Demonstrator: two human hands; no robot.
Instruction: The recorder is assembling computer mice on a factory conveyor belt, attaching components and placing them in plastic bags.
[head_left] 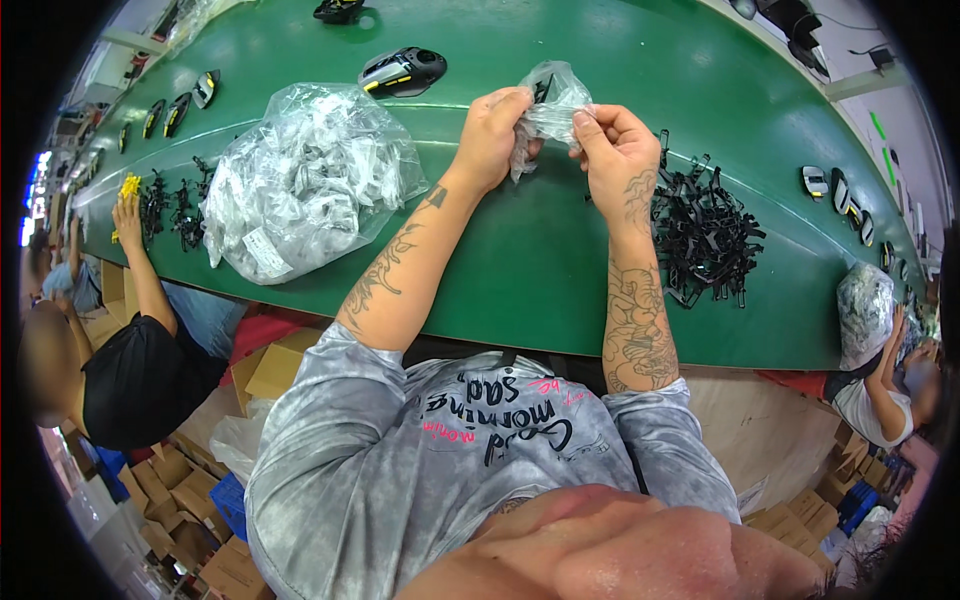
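Observation:
Between my two hands, above the green table, a small see-through plastic bag [555, 112] is stretched, with something dark showing through its upper left part. My left hand [493, 138] pinches the bag's left side, fingers closed. On the right side, my right hand [618, 150] grips the plastic between thumb and fingers. A pile of thin black plastic parts [705, 232] lies just right of my right forearm. Left of my left forearm sits a large see-through bag [315, 180] full of small plastic-wrapped pieces. Beyond my left hand rests a black, grey and yellow computer mouse [403, 72].
The green table [520, 270] curves across the view. More mice [177, 112] lie at the far left, others [848, 200] at the right. One co-worker [140, 370] sits at left, a hand on yellow pieces [130, 187]. Another, at right, touches a filled bag [865, 315]. Cardboard boxes [185, 495] stand below.

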